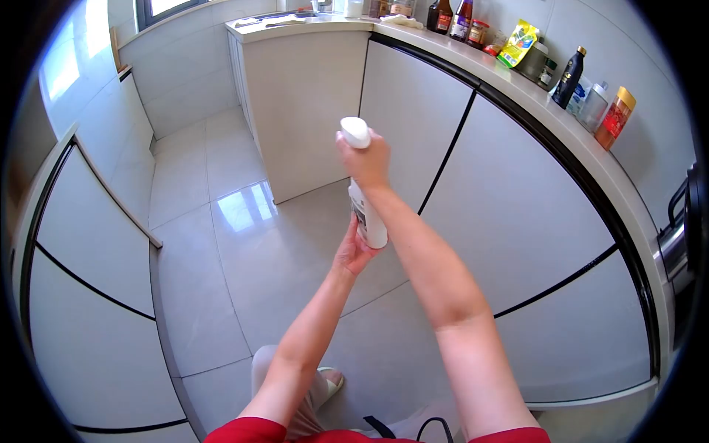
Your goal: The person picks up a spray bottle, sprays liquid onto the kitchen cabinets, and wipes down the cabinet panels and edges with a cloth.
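Note:
In front of me a white spray bottle (371, 225) is held in the air over the floor, with a dark printed label on its side. Its rounded white head (355, 131) pokes out above my right hand (368, 164), whose fingers are closed around the upper part just below it. My left hand (356, 253) grips the lower end, fingers along the side near the base. The bottle's neck is hidden behind the right hand, which is slightly blurred.
White cabinets (532, 192) curve along the right, under a countertop (517, 87) lined with sauce bottles, jars, a yellow packet (519, 43) and an orange-capped bottle (615, 118). A sink (284, 15) lies at the back. Low cabinets (96, 236) stand left of the tiled floor (244, 280).

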{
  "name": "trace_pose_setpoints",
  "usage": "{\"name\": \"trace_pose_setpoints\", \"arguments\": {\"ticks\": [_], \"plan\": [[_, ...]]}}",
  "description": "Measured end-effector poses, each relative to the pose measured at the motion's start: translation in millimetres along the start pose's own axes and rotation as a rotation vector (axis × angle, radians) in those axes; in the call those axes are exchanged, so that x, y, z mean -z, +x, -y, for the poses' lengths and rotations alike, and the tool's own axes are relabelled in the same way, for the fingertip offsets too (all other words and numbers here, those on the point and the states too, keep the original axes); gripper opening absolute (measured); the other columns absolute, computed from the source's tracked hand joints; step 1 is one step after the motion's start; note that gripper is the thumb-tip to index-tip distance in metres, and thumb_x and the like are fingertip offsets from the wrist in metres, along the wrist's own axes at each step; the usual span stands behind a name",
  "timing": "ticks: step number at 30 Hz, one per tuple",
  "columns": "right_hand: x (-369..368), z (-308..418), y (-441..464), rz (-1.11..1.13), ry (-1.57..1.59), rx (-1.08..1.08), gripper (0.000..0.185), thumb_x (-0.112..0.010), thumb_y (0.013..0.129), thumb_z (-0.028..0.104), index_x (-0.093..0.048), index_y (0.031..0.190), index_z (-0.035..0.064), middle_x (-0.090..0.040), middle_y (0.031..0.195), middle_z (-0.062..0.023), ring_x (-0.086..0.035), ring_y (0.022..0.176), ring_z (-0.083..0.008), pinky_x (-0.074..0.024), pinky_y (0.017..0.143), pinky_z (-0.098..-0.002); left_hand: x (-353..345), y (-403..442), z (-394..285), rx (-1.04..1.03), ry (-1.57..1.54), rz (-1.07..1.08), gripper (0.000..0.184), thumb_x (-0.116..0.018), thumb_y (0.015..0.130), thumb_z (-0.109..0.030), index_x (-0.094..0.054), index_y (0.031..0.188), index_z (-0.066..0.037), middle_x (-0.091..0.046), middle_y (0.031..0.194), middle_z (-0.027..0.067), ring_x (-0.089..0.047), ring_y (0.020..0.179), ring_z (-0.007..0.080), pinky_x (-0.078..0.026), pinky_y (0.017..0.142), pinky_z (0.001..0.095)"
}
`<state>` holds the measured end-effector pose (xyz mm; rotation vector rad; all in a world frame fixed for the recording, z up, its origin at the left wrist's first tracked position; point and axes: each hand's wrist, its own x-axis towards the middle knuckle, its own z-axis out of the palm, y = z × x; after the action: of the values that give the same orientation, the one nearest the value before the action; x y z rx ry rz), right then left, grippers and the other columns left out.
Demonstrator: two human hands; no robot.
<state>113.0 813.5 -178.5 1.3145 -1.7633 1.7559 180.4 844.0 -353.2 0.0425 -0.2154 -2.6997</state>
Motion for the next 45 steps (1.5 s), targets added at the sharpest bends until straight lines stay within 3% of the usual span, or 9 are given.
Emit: {"name": "trace_pose_setpoints", "arguments": {"ticks": [1,3,9,14,17,24,33,37,45], "plan": [[3.5,0.5,-0.5,0.007,0.007,0.003,0.025,-0.069,0.078,0.023,-0.062,0.078,-0.0009,-0.063,0.064,-0.0077,-0.062,0.054,-0.0127,-0.0494,0.055,-0.0299,1.6,-1.2,-0.3,-0.010,-0.001,-0.001,0.051,-0.058,0.089,-0.040,-0.043,0.131,-0.016,-0.050,0.132,0.0033,-0.047,0.122,0.0237,-0.043,0.098,0.0489],[21.1,-0.9,-6.9,0.128,0.168,-0.368,0.027,-0.068,0.077,0.025,-0.061,0.076,-0.0008,-0.064,0.064,-0.0117,-0.065,0.056,-0.0224,-0.0505,0.055,-0.0351,10.9,-4.1,6.5,-0.007,0.062,-0.114,0.052,-0.057,0.089,-0.043,-0.043,0.132,-0.017,-0.050,0.133,0.0043,-0.046,0.123,0.0240,-0.040,0.099,0.0489],[64.3,-22.8,-37.9,0.087,0.210,-0.471,0.027,-0.068,0.079,0.026,-0.062,0.078,-0.0002,-0.062,0.059,-0.0063,-0.063,0.053,-0.0148,-0.0494,0.052,-0.0307,28.6,-16.6,40.2,0.086,0.054,-0.204,0.052,-0.056,0.090,-0.042,-0.041,0.134,-0.017,-0.049,0.135,0.0043,-0.045,0.124,0.0249,-0.039,0.100,0.0508],[53.3,-61.9,-79.6,0.178,-0.024,-0.376,0.030,-0.070,0.075,0.030,-0.064,0.075,0.0006,-0.065,0.067,-0.0146,-0.065,0.063,-0.0303,-0.0498,0.058,-0.0373,65.0,-40.5,78.8,0.161,-0.051,-0.155,0.054,-0.059,0.089,-0.040,-0.041,0.133,-0.016,-0.049,0.133,0.0051,-0.047,0.122,0.0255,-0.040,0.099,0.0529],[42.7,-81.7,-110.4,0.176,-0.044,-0.503,0.032,-0.070,0.073,0.032,-0.064,0.073,0.0005,-0.065,0.071,-0.0185,-0.063,0.068,-0.0375,-0.0490,0.060,-0.0407,85.4,-59.8,88.5,0.161,-0.126,-0.248,0.053,-0.062,0.088,-0.038,-0.043,0.131,-0.014,-0.051,0.129,0.0057,-0.050,0.118,0.0260,-0.043,0.096,0.0539],[76.8,-72.6,-147.0,0.057,0.344,-0.728,0.026,-0.072,0.079,0.021,-0.063,0.091,-0.0001,-0.062,0.072,-0.0032,-0.060,0.061,-0.0098,-0.0494,0.055,-0.0254,128.6,-72.1,80.4,0.164,-0.038,-0.377,0.050,-0.063,0.086,-0.040,-0.048,0.128,-0.018,-0.055,0.125,0.0033,-0.052,0.114,0.0235,-0.044,0.094,0.0476],[163.2,-69.2,-197.1,-0.330,0.255,-0.750,0.028,-0.069,0.082,0.019,-0.064,0.101,-0.0014,-0.066,0.086,-0.0051,-0.058,0.061,-0.0112,-0.0479,0.056,-0.0257,141.3,-72.5,139.3,0.465,0.137,-0.280,0.046,-0.060,0.088,-0.042,-0.051,0.126,-0.019,-0.058,0.120,0.0012,-0.055,0.111,0.0186,-0.045,0.093,0.0397],[200.5,-77.7,-216.2,-0.412,0.179,-0.741,0.028,-0.070,0.081,0.021,-0.065,0.098,-0.0011,-0.065,0.081,-0.0048,-0.056,0.059,-0.0103,-0.0463,0.054,-0.0258,150.3,-77.9,173.6,0.586,0.104,-0.312,0.045,-0.058,0.090,-0.038,-0.048,0.129,-0.018,-0.056,0.125,0.0026,-0.052,0.116,0.0216,-0.044,0.094,0.0460],[277.3,-75.0,-282.3,-0.757,-0.126,-0.857,0.024,-0.070,0.082,0.023,-0.065,0.088,0.0005,-0.061,0.068,-0.0031,-0.054,0.053,-0.0099,-0.0442,0.050,-0.0264,173.1,-116.9,243.0,0.886,0.185,-0.331,0.037,-0.059,0.090,-0.039,-0.056,0.119,-0.017,-0.063,0.112,-0.0003,-0.060,0.102,0.0153,-0.049,0.086,0.0382]]}}
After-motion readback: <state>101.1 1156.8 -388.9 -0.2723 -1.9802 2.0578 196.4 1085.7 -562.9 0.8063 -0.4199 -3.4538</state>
